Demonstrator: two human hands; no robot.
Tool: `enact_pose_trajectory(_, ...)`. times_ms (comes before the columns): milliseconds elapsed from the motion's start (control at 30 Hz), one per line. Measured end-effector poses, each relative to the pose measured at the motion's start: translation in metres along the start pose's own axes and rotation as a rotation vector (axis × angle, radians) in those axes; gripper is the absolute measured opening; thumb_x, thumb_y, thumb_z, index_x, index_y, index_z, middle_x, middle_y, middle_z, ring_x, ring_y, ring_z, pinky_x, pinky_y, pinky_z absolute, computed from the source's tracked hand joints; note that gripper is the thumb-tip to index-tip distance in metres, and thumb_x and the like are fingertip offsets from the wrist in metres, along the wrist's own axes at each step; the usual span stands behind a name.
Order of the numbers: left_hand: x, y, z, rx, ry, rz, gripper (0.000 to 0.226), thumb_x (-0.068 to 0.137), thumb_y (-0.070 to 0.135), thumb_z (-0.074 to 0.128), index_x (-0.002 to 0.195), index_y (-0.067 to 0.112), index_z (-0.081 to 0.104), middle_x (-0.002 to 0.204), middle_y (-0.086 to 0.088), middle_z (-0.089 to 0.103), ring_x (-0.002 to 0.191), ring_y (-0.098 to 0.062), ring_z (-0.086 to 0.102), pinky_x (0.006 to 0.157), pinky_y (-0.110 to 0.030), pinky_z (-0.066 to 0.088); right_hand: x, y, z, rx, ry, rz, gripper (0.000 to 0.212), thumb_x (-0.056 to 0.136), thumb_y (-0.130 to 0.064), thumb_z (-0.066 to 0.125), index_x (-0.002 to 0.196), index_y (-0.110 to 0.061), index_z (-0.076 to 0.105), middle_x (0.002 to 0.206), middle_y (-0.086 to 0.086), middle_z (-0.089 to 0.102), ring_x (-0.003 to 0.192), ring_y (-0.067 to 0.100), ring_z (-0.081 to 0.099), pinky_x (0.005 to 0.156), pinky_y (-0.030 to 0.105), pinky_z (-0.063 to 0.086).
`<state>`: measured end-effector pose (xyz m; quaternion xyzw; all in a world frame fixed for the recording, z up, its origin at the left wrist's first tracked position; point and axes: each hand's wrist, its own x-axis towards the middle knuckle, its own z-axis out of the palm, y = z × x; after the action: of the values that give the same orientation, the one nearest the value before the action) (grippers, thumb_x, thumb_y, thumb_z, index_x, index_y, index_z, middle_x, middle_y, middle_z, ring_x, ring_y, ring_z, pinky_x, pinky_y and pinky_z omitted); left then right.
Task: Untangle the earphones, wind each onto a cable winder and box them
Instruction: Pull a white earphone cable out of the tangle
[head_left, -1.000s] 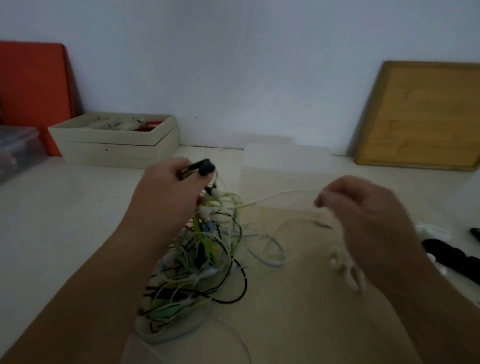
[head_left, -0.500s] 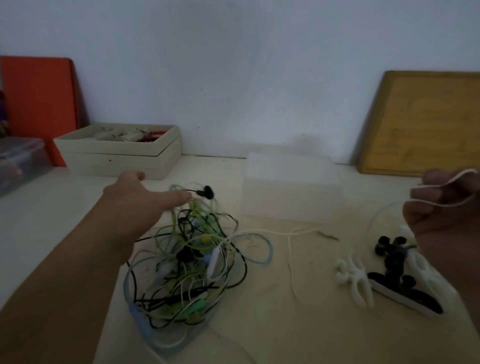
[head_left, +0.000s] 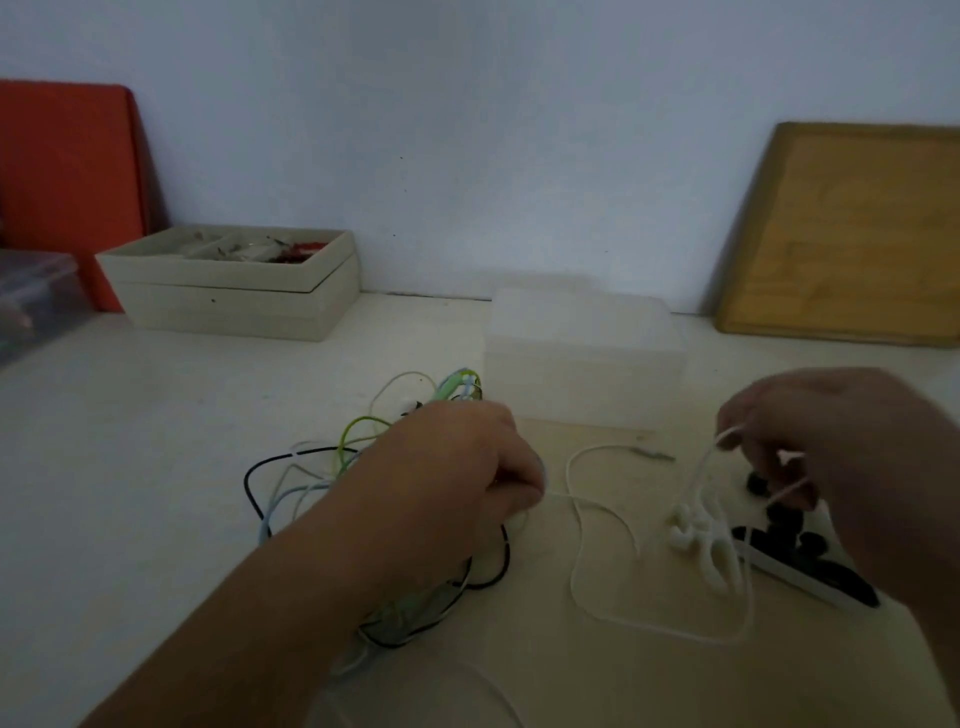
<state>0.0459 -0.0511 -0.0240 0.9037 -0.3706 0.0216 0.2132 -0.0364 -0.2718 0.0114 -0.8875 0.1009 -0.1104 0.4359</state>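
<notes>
Dim, flat light; soft focus, slight motion blur, wide-angle bowing.

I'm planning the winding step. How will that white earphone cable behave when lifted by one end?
Probably floppy: the white cable lies in slack loops and droops from the right hand. Likely light, since a fingertip pinch holds it. It may snag: it runs to the left hand at the tangle.

Frosted plastic box (head_left: 582, 358), wooden board (head_left: 852, 234)
</notes>
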Motion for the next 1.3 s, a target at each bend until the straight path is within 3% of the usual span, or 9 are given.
enact_pose_trajectory(100, -0.001, 0.002, -0.005, -0.037, 0.115, -0.014, 0.007, 0.086, 0.034, 0.072, 0.09, 0.032, 0.077, 0.083, 0.02, 0.058, 0.077, 0.001, 0.056, 0.073, -0.022, 0.043, 0.007, 0.004, 0.008, -0.296, -0.032, 0.024, 0.024, 0.072, -0.022, 0.061, 0.054, -0.008, 0.068, 0.048, 0.013, 0.057, 0.037, 0.008, 0.043, 0.049, 0.026, 0.039)
enact_pose_trajectory(200, -0.004, 0.002, -0.004, 0.017, 0.022, -0.096, 0.027, 0.083, 0.047, 0.071, 0.108, 0.037, 0.07, 0.096, 0.018, 0.06, 0.086, 0.001, 0.056, 0.078, -0.02, 0.046, 0.003, -0.002, 0.014, -0.392, 0.011, -0.001, 0.019, 0.073, -0.022, 0.066, 0.056, -0.015, 0.071, 0.046, 0.001, 0.059, 0.042, 0.011, 0.05, 0.048, 0.023, 0.041)
enact_pose_trajectory(267, -0.003, 0.001, -0.001, 0.109, -0.053, -0.13, 0.033, 0.084, 0.049, 0.068, 0.115, 0.037, 0.067, 0.103, 0.017, 0.055, 0.095, -0.003, 0.055, 0.086, -0.025, 0.048, 0.004, 0.0, 0.015, -0.458, 0.025, 0.002, 0.011, 0.076, -0.02, 0.069, 0.071, -0.028, 0.075, 0.067, -0.01, 0.067, 0.062, 0.006, 0.059, 0.059, 0.023, 0.043)
enact_pose_trajectory(367, -0.002, 0.001, 0.001, 0.154, -0.049, -0.145, 0.025, 0.088, 0.044, 0.065, 0.112, 0.036, 0.068, 0.099, 0.017, 0.05, 0.095, -0.006, 0.053, 0.085, -0.024, 0.045, 0.0, -0.01, 0.023, -0.612, 0.044, -0.048, 0.039, 0.076, -0.012, 0.066, 0.109, -0.031, 0.072, 0.115, -0.011, 0.065, 0.103, 0.013, 0.054, 0.089, 0.031, 0.044)
enact_pose_trajectory(433, -0.001, 0.002, 0.001, 0.162, -0.032, -0.139, 0.017, 0.091, 0.041, 0.063, 0.105, 0.035, 0.069, 0.098, 0.017, 0.048, 0.094, -0.004, 0.052, 0.08, -0.019, 0.04, -0.001, -0.022, 0.028, -0.644, 0.014, -0.142, 0.046, 0.077, -0.009, 0.062, 0.115, -0.033, 0.07, 0.123, -0.014, 0.062, 0.115, 0.014, 0.05, 0.102, 0.034, 0.04)
enact_pose_trajectory(700, -0.002, 0.003, -0.001, -0.017, 0.102, -0.106, 0.014, 0.093, 0.025, 0.062, 0.084, 0.033, 0.055, 0.084, 0.016, 0.052, 0.076, -0.001, 0.049, 0.066, -0.011, 0.037, 0.016, -0.025, 0.07, -0.634, -0.218, -0.287, 0.028, 0.088, -0.044, 0.06, 0.112, -0.031, 0.067, 0.109, -0.012, 0.066, 0.099, 0.01, 0.059, 0.092, 0.032, 0.05)
enact_pose_trajectory(867, -0.005, 0.0, -0.004, -0.1, 0.208, -0.123, 0.011, 0.088, 0.036, 0.064, 0.082, 0.033, 0.055, 0.073, 0.015, 0.058, 0.072, 0.001, 0.052, 0.057, -0.012, 0.035, 0.019, -0.019, 0.056, -0.183, -0.085, -0.284, 0.028, 0.093, -0.029, 0.061, 0.066, -0.029, 0.067, 0.062, -0.01, 0.067, 0.053, -0.001, 0.058, 0.053, 0.006, 0.04)
enact_pose_trajectory(1100, -0.01, -0.011, -0.014, -0.065, 0.261, -0.158, 0.009, 0.074, 0.042, 0.072, 0.078, 0.035, 0.067, 0.077, 0.018, 0.063, 0.075, 0.002, 0.06, 0.07, -0.025, 0.052, 0.021, -0.004, 0.02, 0.314, 0.453, -0.202, 0.021, 0.09, -0.037, 0.064, 0.071, -0.033, 0.071, 0.065, -0.024, 0.066, 0.061, -0.01, 0.058, 0.06, 0.014, 0.042)
enact_pose_trajectory(1300, -0.014, -0.019, -0.025, -0.058, 0.092, -0.241, 0.012, 0.066, 0.039, 0.069, 0.077, 0.037, 0.065, 0.067, 0.008, 0.057, 0.065, -0.006, 0.056, 0.058, -0.028, 0.049, 0.031, 0.007, 0.012, 0.548, 0.566, -0.098, 0.017, 0.083, -0.042, 0.064, 0.07, -0.035, 0.073, 0.075, -0.01, 0.066, 0.078, 0.008, 0.062, 0.075, 0.033, 0.057)
